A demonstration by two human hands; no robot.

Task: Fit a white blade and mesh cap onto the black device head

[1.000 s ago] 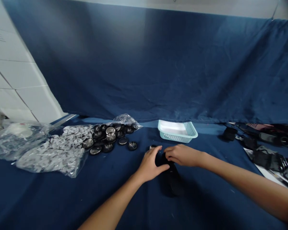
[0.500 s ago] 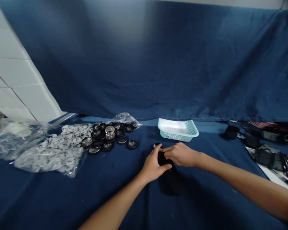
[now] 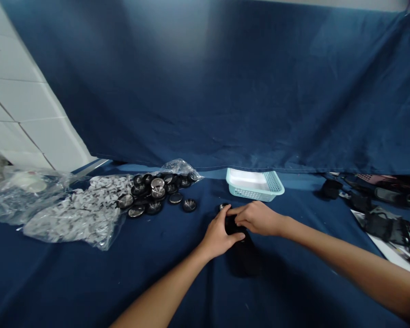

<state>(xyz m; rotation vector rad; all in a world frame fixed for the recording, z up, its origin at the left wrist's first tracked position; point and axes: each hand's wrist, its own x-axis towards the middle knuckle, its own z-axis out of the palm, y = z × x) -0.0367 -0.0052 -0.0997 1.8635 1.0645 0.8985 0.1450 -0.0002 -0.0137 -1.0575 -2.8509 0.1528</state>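
A long dark black object [image 3: 244, 262] lies on the blue cloth in front of me, its exact kind too dark to make out. My left hand [image 3: 216, 236] curls around its far end, thumb on the near side and fingers on the far side. From the right, my right hand [image 3: 261, 219] reaches over that same end with bent fingers pressed down at it; whatever its fingertips pinch is hidden. Just beyond my left fingertips a small round shiny piece [image 3: 222, 207] shows in part.
A pale blue basket [image 3: 251, 193] with white lining stands behind my hands. To the left are a pile of round black caps [image 3: 153, 207] and a clear bag of small grey-white pieces [image 3: 75, 218]. Dark items [image 3: 384, 223] lie at right. A blue curtain [image 3: 225, 91] hangs behind.
The view has shifted very slightly. Both hands stay at the black object in nearly the same pose, the right fingers moved only a little.
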